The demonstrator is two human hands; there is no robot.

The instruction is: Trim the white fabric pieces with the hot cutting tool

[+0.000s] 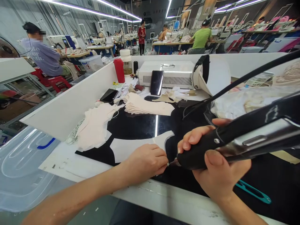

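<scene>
My right hand (217, 175) is wrapped round a thick black handheld tool (201, 150) with a long metal lever (260, 137) along its side. The tool's narrow tip points left and meets the fingertips of my left hand (150, 161). That left hand is closed, fingers curled down, at the near edge of a curved whitish cut fabric piece (131, 147). What it pinches is hidden under the fingers. The piece lies flat on a glossy black work surface (133, 126). Beyond it lie a stack of pale pink cut pieces (150, 107) and another pale pile (93, 126).
A teal slotted tool (254, 191) lies at right. Behind are a phone (156, 82), a white vented box (178, 73), a red cup (119, 70) and a jar (126, 59). A black cable (243, 84) arches overhead at right. Low white walls (77, 100) border the table.
</scene>
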